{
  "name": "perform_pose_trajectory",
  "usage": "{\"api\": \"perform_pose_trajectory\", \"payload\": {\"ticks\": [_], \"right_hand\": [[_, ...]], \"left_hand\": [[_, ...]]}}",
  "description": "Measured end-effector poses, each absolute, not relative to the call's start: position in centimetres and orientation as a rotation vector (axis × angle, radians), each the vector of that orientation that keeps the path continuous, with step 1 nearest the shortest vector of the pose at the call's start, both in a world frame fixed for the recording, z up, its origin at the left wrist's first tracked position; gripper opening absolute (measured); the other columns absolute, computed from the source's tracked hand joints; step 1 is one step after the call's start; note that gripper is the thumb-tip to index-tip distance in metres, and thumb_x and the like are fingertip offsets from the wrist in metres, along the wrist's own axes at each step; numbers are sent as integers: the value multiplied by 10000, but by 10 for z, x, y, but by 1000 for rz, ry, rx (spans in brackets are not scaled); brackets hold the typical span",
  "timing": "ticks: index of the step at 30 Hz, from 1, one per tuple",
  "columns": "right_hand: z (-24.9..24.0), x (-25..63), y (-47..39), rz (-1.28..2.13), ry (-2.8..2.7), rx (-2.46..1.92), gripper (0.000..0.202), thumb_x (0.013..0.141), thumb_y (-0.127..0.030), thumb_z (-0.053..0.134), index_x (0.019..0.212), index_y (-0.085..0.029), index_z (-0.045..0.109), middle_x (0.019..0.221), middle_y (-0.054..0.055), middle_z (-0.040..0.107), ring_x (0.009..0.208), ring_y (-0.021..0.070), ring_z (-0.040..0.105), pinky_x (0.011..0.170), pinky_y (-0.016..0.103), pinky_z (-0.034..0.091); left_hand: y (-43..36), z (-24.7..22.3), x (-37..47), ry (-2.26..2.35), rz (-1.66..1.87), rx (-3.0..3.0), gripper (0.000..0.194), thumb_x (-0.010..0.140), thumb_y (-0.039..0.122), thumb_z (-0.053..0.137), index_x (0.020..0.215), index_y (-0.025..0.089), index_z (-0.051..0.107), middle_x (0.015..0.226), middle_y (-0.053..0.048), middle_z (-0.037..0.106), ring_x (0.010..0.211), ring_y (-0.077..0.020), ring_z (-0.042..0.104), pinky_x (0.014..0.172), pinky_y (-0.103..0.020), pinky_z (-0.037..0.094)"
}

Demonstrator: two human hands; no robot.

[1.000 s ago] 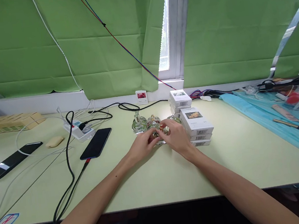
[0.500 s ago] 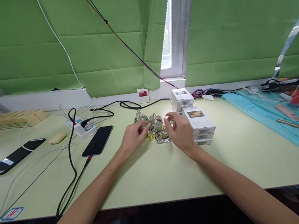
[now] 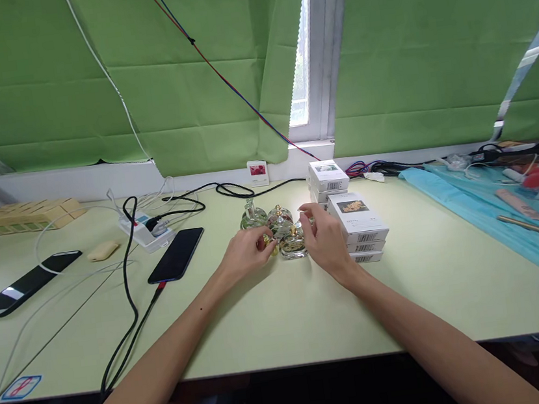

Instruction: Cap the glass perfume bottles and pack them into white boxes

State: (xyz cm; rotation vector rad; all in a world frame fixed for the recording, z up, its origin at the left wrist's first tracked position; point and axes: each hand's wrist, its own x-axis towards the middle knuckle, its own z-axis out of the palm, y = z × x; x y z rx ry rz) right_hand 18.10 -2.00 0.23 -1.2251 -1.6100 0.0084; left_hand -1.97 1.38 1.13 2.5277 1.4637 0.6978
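Several small clear glass perfume bottles stand close together between my hands. One greenish bottle (image 3: pixel 253 216) is at the back left, another with a gold top (image 3: pixel 280 220) is in the middle, and a front bottle (image 3: pixel 293 246) is nearest me. My left hand (image 3: pixel 246 252) is closed in a pinch at a small gold cap (image 3: pixel 274 248) beside the front bottle, the fingers partly hiding it. Against the right side of the group, my right hand (image 3: pixel 325 237) is curved with thumb and index finger apart. The glass behind its fingers is mostly hidden.
White boxes (image 3: pixel 358 217) are stacked right of my right hand, with more boxes (image 3: pixel 328 175) behind. Left lie a phone (image 3: pixel 176 255) on a cable, a power strip (image 3: pixel 148 235) and a dark device (image 3: pixel 27 284). Blue plastic sheeting (image 3: pixel 477 209) with clutter covers the right side.
My left hand has moved slightly down and toward me, its fingertips coming down onto the gold cap. My right hand has shifted only a little; the bottles look about the same.
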Motion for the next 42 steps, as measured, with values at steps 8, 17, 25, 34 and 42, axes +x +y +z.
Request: {"api": "perform_pose_trajectory", "payload": {"ticks": [8,17,25,34,42], "right_hand": [[4,181,-21,19,-1620,-1267,199,1013,-235,438,1096,-208,616,947,55,733,665,186,614,656,309,410],[4,181,-22,20,-1612,-1242,189,1015,-239,442,1072,-197,618,971,59,723,660,169,583,652,303,400],[5,180,-24,-73,-1565,-1179,131,999,-216,474,1017,-202,604,987,55,668,659,148,557,652,301,415],[10,174,-36,-10,-1637,-919,86,963,-213,526,1035,-206,573,987,45,645,507,86,455,588,285,464],[7,168,-38,76,-1838,-824,271,926,-212,559,1196,-223,543,1135,69,664,530,90,504,568,290,492]], "left_hand": [[10,15,-18,1464,540,2519,177,870,370,578,840,215,658,730,-17,681,660,-182,577,590,-300,335],[8,20,-19,1447,518,2535,125,832,303,555,782,208,618,687,-13,642,619,-168,536,575,-305,323],[9,17,-20,1344,964,2578,113,840,296,587,779,201,591,607,36,527,558,-120,456,563,-267,339],[-5,15,-8,1044,1597,2587,86,925,269,624,964,192,621,609,71,469,512,-75,405,531,-216,376],[-7,12,-5,938,1697,2615,72,931,205,624,1003,193,624,656,55,497,528,-73,413,515,-215,374]]}}
